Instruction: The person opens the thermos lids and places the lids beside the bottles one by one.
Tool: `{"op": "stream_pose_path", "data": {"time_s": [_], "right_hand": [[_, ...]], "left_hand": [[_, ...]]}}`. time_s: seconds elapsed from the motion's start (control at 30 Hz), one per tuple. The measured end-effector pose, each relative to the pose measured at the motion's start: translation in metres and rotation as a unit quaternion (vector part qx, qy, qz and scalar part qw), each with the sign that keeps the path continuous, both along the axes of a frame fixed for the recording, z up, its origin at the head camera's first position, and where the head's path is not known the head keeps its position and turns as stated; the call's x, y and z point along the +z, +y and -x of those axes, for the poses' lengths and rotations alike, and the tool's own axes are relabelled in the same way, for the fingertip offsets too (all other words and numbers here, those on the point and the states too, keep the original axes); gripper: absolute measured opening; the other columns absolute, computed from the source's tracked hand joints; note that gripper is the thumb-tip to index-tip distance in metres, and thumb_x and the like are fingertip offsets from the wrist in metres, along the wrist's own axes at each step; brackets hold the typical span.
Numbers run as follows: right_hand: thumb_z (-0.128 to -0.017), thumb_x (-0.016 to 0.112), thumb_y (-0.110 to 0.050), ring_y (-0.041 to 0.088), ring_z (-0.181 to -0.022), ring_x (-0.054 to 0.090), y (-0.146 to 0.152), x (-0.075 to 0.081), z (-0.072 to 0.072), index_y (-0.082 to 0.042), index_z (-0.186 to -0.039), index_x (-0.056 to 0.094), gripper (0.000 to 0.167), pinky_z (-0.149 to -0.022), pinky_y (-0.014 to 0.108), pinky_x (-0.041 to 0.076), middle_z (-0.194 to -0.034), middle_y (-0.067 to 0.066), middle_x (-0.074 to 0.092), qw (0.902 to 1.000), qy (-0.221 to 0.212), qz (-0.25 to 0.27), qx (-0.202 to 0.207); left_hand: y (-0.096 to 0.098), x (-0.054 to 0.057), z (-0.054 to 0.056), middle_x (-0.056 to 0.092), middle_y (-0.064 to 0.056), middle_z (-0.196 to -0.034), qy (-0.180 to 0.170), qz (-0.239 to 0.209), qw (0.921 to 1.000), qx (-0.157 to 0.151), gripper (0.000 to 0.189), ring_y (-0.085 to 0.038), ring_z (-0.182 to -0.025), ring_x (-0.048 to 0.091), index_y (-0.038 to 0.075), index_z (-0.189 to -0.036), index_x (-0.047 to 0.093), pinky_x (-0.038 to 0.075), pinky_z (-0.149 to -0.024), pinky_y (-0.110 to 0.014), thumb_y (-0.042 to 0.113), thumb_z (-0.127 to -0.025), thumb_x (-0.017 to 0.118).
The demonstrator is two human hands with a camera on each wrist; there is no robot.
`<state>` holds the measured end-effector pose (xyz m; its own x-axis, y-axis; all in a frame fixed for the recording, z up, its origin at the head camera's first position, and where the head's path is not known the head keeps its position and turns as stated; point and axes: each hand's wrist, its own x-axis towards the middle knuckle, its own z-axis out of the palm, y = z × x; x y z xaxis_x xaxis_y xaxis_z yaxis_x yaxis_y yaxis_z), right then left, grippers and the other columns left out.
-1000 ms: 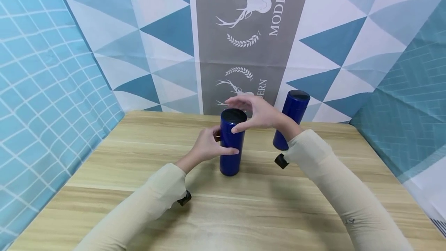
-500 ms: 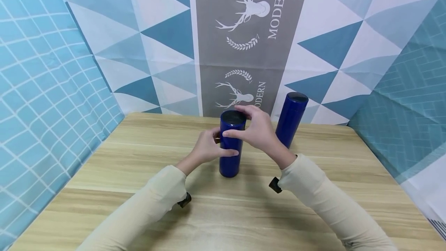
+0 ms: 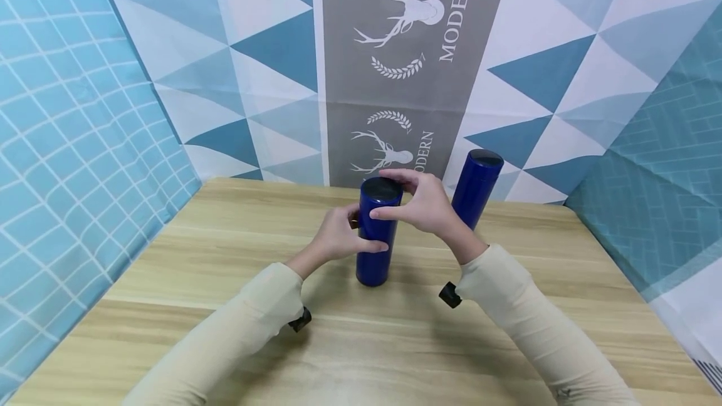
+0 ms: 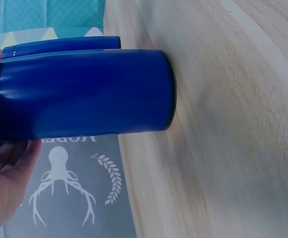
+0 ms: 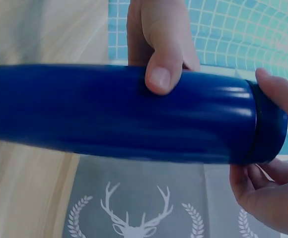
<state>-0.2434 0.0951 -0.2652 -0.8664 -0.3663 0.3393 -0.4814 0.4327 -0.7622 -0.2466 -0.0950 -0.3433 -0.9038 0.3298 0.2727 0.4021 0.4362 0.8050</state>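
Observation:
A glossy blue vacuum flask with a black-topped lid stands upright on the wooden table. My left hand grips its body at mid-height, thumb across the front. At the top, my right hand holds the lid between thumb and fingers. The right wrist view shows a thin seam between the lid and the body, with the left thumb pressed on the body. In the left wrist view the flask's base meets the table; the lid is out of that frame.
A second blue flask stands behind and to the right, its lower part hidden by my right forearm. Behind the table hangs a patterned cloth with deer heads. Blue tiled cloth borders the left side, teal cloth the right.
My right hand has come down from a wide, loose pose about the flask's top and taken hold of the lid. The wrist has turned slightly. My left hand and the flask stay in place.

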Motion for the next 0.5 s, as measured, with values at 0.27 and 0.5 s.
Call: {"op": "stream_pose_path", "data": {"time_s": [0.27,0.5], "right_hand": [[-0.066,0.089,-0.024,0.020,-0.111,0.064,0.004,0.012,0.011,-0.013,-0.123,0.063,0.064,-0.104,0.038,0.050,-0.120,0.006,0.067,0.9967,-0.010,-0.065,0.049],[-0.068,0.087,-0.014,0.020,-0.113,0.063,0.011,0.009,0.026,-0.010,-0.127,0.060,0.064,-0.106,0.037,0.048,-0.123,0.009,0.065,0.9911,-0.037,-0.036,0.122]], "left_hand": [[-0.001,0.001,0.003,0.072,-0.006,-0.111,-0.010,0.000,0.9999,-0.007,0.060,-0.020,-0.102,0.070,0.010,-0.118,0.064,0.057,-0.092,-0.036,0.026,-0.065,0.088],[-0.002,0.002,0.003,0.073,-0.007,-0.108,-0.011,-0.004,0.9999,-0.009,0.060,-0.020,-0.099,0.071,0.009,-0.116,0.064,0.057,-0.092,-0.036,0.025,-0.063,0.089]]}}
